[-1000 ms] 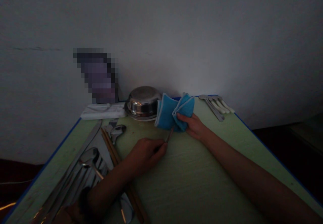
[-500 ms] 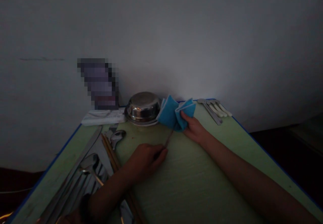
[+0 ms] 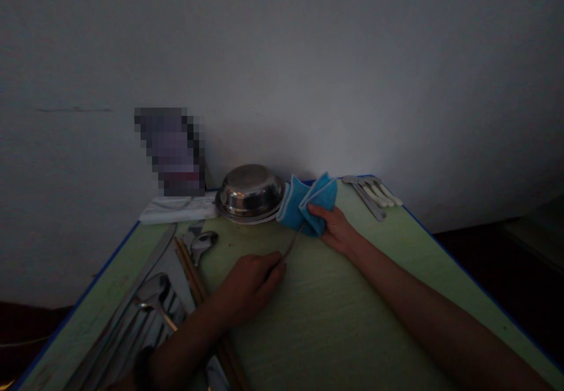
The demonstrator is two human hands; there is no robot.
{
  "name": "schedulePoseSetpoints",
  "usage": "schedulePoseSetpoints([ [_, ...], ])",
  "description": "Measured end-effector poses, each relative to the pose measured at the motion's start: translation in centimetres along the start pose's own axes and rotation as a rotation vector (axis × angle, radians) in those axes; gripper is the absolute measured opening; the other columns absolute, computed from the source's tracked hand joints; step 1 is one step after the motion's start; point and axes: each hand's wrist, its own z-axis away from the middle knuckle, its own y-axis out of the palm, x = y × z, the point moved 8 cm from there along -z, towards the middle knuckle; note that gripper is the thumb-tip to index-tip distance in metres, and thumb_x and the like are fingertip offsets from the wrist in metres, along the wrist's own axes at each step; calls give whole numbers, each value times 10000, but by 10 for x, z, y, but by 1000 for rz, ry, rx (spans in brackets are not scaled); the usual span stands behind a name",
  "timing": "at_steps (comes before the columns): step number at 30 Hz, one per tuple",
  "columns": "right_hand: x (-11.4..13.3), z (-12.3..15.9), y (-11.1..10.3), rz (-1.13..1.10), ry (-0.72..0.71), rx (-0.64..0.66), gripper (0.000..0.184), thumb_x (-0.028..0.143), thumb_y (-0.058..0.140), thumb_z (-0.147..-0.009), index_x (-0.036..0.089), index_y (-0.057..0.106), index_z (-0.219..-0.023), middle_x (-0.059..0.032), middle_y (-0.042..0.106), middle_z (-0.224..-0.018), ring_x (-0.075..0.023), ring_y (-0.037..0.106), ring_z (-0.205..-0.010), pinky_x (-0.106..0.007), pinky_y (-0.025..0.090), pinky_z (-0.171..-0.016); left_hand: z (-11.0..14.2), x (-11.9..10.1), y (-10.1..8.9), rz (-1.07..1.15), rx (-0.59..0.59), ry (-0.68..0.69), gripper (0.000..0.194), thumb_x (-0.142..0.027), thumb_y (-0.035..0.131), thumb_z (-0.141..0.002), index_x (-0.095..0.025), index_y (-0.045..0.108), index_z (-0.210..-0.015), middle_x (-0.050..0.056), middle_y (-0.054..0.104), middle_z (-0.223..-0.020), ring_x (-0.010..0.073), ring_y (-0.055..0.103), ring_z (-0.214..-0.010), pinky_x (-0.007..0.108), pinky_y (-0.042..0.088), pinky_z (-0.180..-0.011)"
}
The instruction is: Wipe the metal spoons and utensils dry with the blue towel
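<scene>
My left hand point(image 3: 256, 280) is closed around one end of a thin metal utensil point(image 3: 291, 246) above the middle of the table. The utensil slants up to the right, and its far end is hidden in a folded blue cloth point(image 3: 319, 198), so I cannot tell its kind. My right hand point(image 3: 338, 230) grips this cloth, thumb on top, with the folds wrapped about the utensil's hidden end. Just behind the cloth, to the left, an upturned metal bowl point(image 3: 251, 188) rests on a stack of dishes.
On the light green table point(image 3: 343, 320), several spoons and forks point(image 3: 372, 194) lie at the back right. Wooden chopsticks point(image 3: 192, 273), a ladle point(image 3: 152, 291) and a short wide spoon point(image 3: 205, 243) lie left. A white packet point(image 3: 176, 207) sits before a blurred upright object point(image 3: 171, 153) near the wall.
The cloth has folded over more closely in my right hand, which has shifted slightly left. My left hand, still holding the utensil, has moved a little left too.
</scene>
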Motion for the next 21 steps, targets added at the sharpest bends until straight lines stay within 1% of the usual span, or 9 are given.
schedulePoseSetpoints([
  [3, -2, 1, 0, 5, 18, -28, 245, 132, 686, -600, 153, 643, -840, -27, 717, -789, -185, 663, -764, -334, 521, -791, 0, 0, 1, -4, 5, -1, 315, -293, 270, -895, -173, 489, -703, 5, 551, -622, 127, 535, -576, 219, 347, -550],
  [8, -1, -2, -2, -45, 33, -87, 148, 227, 592, -722, 177, 632, -856, -1, 717, -790, -161, 657, -820, -304, 509, -817, 0, -2, 3, -14, 21, 21, 382, -325, 261, -904, -171, 485, -635, -2, 531, -569, 116, 520, -537, 215, 333, -539],
  [13, -2, -5, -4, -75, 63, -102, 179, 286, 494, -799, 176, 632, -831, -8, 718, -773, -159, 645, -879, -313, 498, -838, 0, -3, 3, -25, 23, 35, 400, -339, 262, -902, -168, 465, -603, -9, 498, -538, 106, 498, -513, 210, 320, -525],
  [17, -2, -4, -3, -60, 58, -81, 173, 292, 512, -790, 180, 634, -841, -4, 718, -776, -164, 642, -887, -319, 499, -841, 1, -3, 4, -38, 27, 41, 394, -337, 276, -896, -165, 459, -592, -15, 474, -521, 102, 479, -490, 214, 307, -513],
  [21, -1, 0, 0, -12, 32, -39, 155, 226, 630, -695, 175, 642, -841, -16, 716, -812, -185, 646, -866, -327, 508, -827, 1, -3, 5, -48, 24, 44, 392, -328, 276, -895, -165, 455, -587, -14, 466, -513, 104, 469, -483, 217, 303, -513],
])
